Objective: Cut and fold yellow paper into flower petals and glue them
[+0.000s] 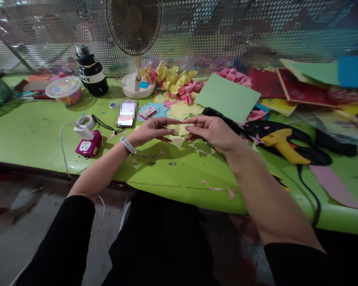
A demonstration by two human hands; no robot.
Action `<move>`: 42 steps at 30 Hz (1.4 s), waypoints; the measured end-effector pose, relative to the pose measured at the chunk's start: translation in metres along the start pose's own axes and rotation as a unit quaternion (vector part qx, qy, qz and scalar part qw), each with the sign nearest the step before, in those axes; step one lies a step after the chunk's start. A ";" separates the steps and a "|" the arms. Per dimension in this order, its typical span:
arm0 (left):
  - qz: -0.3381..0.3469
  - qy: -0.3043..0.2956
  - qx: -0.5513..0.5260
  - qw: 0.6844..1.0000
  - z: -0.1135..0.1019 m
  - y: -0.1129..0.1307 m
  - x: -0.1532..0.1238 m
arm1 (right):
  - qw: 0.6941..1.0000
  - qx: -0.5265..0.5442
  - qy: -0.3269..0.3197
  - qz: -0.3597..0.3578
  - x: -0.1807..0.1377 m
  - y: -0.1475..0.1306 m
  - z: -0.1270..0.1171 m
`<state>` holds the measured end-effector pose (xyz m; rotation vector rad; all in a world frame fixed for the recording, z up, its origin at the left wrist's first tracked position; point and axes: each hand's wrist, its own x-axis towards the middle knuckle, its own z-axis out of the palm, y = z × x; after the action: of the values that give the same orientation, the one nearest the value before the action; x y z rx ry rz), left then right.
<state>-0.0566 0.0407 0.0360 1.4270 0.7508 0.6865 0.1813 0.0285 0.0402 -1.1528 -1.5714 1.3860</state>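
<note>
Both my hands hold a small pale yellow paper piece (180, 129) just above the green table (32, 135). My left hand (150, 131), with a white watch on its wrist, pinches the paper's left end. My right hand (210, 131) pinches its right end, fingers pointing left. Another yellow paper scrap (177, 141) lies on the table right under the hands. Small pink and yellow paper cuttings are scattered around them.
A yellow glue gun (283, 146) with a black cord lies to the right. Behind stand a desk fan (134, 43), a black bottle (92, 73), a lidded plastic bowl (64, 90) and a heap of folded pink and yellow paper (173, 83). A green sheet (226, 97), a phone (127, 113) and a pink power strip (88, 145) lie nearby.
</note>
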 end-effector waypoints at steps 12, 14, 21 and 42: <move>0.008 -0.019 -0.044 0.999 -0.003 0.002 -0.002 | 0.996 0.081 -0.010 0.029 0.001 0.003 0.000; 0.008 -0.017 -0.034 0.999 -0.004 0.001 -0.001 | 0.997 0.075 -0.011 0.030 0.002 0.004 -0.001; 0.024 0.008 0.021 0.999 -0.003 -0.001 -0.001 | 0.997 0.065 -0.012 0.036 0.005 0.008 -0.002; 0.019 0.069 -0.098 0.993 -0.003 -0.021 0.009 | 0.993 0.111 -0.023 0.027 -0.005 -0.004 0.010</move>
<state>-0.0542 0.0491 0.0146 1.2265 0.7439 0.8714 0.1730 0.0207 0.0432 -1.0419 -1.3846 1.5901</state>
